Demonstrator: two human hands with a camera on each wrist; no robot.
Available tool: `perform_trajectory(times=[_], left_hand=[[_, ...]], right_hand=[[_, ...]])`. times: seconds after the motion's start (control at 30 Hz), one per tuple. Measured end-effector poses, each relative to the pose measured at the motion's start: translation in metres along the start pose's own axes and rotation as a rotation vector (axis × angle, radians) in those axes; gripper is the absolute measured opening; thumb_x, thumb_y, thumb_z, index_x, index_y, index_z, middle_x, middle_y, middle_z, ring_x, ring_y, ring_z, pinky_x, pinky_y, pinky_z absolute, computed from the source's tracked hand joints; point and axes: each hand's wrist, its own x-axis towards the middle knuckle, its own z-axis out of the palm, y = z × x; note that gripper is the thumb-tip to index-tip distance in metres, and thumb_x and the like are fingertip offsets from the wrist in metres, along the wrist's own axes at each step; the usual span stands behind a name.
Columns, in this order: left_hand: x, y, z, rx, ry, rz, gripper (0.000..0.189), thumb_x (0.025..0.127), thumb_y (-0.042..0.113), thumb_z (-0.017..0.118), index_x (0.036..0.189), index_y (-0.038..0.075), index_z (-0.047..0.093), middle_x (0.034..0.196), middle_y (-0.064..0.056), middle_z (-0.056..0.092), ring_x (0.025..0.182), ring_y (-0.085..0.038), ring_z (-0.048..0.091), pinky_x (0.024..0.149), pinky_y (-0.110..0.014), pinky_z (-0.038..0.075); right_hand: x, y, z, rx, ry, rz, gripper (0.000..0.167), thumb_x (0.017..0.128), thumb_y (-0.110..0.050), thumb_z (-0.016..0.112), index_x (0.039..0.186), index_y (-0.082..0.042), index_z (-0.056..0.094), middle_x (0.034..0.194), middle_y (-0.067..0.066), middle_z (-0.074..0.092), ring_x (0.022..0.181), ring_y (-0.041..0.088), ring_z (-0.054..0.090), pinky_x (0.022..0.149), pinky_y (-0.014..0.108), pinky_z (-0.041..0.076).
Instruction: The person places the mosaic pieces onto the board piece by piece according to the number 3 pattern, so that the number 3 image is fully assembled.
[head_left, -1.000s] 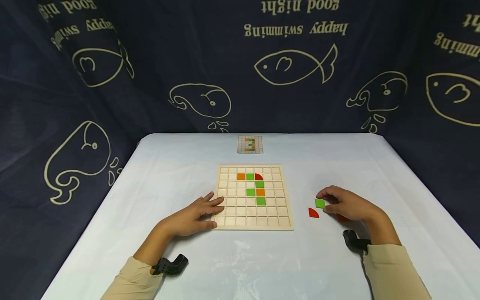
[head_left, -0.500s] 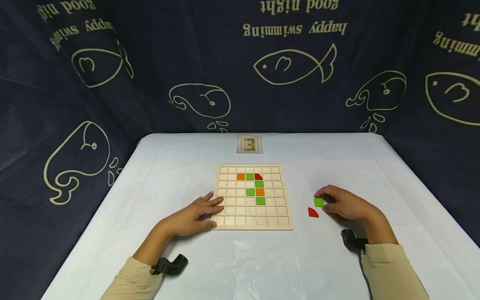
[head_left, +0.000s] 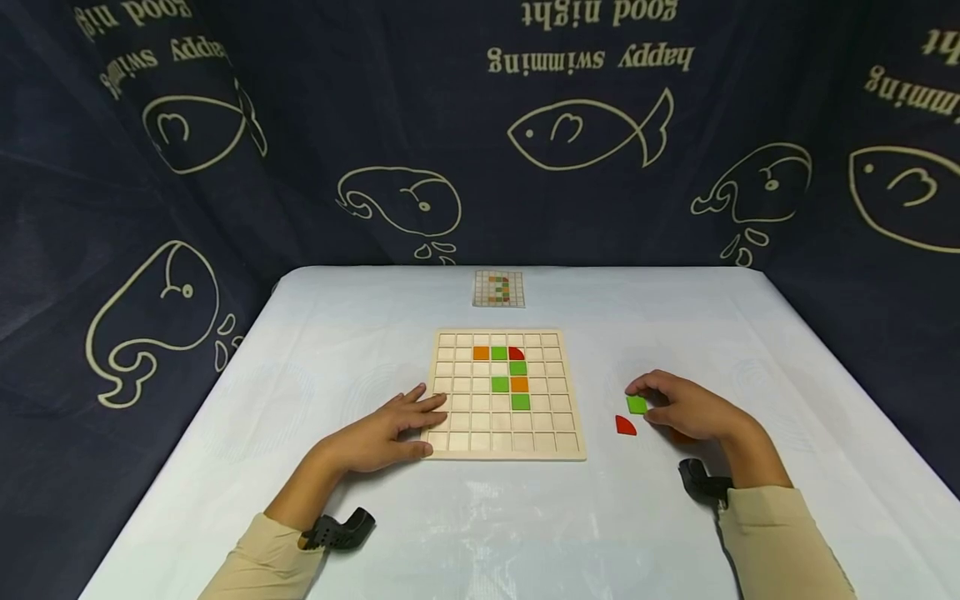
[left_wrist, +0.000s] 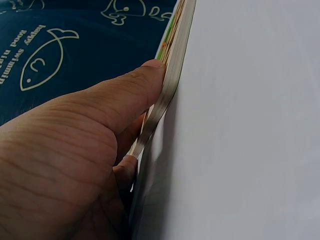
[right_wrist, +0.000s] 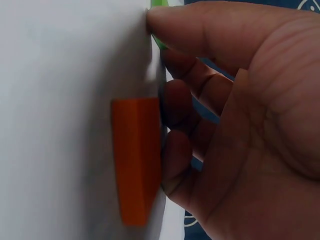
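My left hand (head_left: 386, 429) rests at the left edge of a wooden grid board (head_left: 480, 445), its fingers over the rim and the thumb near the lower left corner. Orange, green and red tiles fill several cells of the board. To the right of it, my right hand (head_left: 697, 408) pinches a green square tile (head_left: 637, 405) between thumb and forefinger, low at the tabletop. A red quarter-round tile (head_left: 626, 426) lies just nearer to me. An orange tile (right_wrist: 135, 160) sits beneath the right palm, mostly hidden in the head view.
At the far side of the white table (head_left: 360, 317) lies a small card (head_left: 481, 288) printed with a coloured grid. A dark cloth (head_left: 300, 192) with fish drawings hangs behind and at the sides.
The right hand and the green tile have edged very slightly left. The left hand and the tiles on the board have stayed as they were.
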Motion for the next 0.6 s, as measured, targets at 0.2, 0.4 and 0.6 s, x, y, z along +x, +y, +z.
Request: perform_trajectory(times=[0.2, 0.4, 0.6], left_hand=[[0.0000, 0.0000, -0.0002, -0.001, 0.001, 0.002, 0.056, 0.095, 0.028, 0.068, 0.144, 0.007, 0.052, 0.159, -0.004, 0.033, 0.150, -0.034, 0.010, 0.119, -0.057, 0.008], [-0.0008, 0.0006, -0.0007, 0.003, -0.002, -0.011, 0.056, 0.095, 0.028, 0.068, 0.145, 0.009, 0.052, 0.159, -0.001, 0.032, 0.151, -0.031, 0.009, 0.120, -0.054, 0.008], [-0.0002, 0.0007, -0.0002, -0.007, -0.002, -0.011, 0.055, 0.095, 0.027, 0.068, 0.145, 0.009, 0.052, 0.159, -0.001, 0.032, 0.151, -0.030, 0.008, 0.120, -0.054, 0.007]], right_hand=[[0.0020, 0.0011, 0.0017, 0.005, 0.004, 0.018, 0.033, 0.087, 0.000, 0.066, 0.120, -0.006, 0.063, 0.117, 0.009, 0.059, 0.107, 0.029, 0.051, 0.096, 0.050, 0.043], [0.0030, -0.0003, 0.0011, -0.012, -0.010, 0.050, 0.032, 0.089, -0.007, 0.068, 0.121, -0.007, 0.063, 0.116, 0.009, 0.059, 0.105, 0.028, 0.051, 0.095, 0.048, 0.043], [0.0023, -0.0006, 0.0012, 0.003, -0.022, 0.043, 0.035, 0.087, -0.007, 0.071, 0.122, -0.005, 0.062, 0.117, 0.010, 0.059, 0.106, 0.029, 0.051, 0.096, 0.050, 0.043]])
